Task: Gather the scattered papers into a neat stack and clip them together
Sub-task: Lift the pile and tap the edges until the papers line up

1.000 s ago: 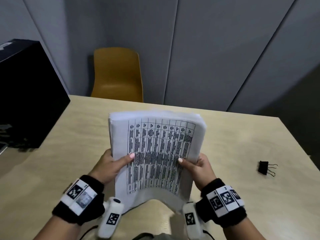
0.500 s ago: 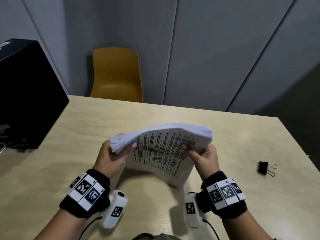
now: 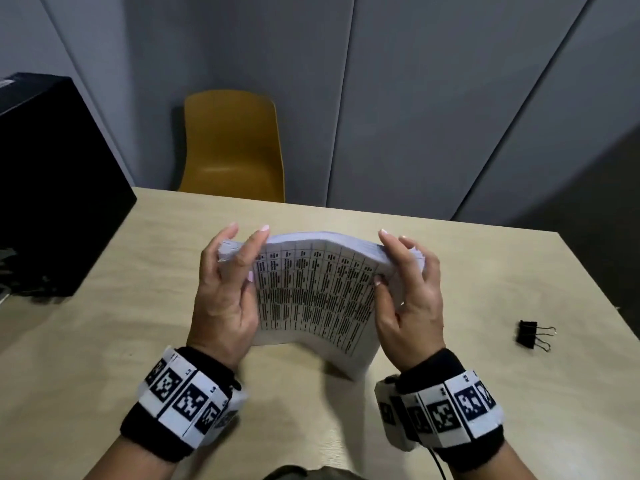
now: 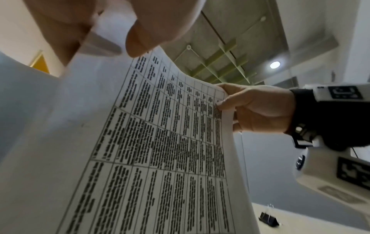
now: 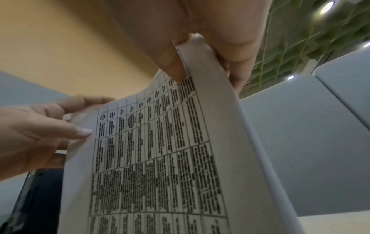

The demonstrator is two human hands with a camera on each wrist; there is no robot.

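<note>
- One stack (image 3: 313, 296) of papers, one clip (image 3: 528, 334), two hands
- Held upright above the table (image 3: 104, 306), stack bowed, top sheet a printed grid of black text
- Left hand (image 3: 225, 292) gripping the stack's left edge, thumb on the front, fingers curled behind
- Right hand (image 3: 408, 299) clamped likewise on the right edge
- Black clip lying well apart to the right on the table (wire handles pointing right)
- Seen only from the head: yellow chair (image 3: 232, 147), black box (image 3: 52, 185)
- Seen only from the wrists: ceiling lights, grid ceiling
</note>
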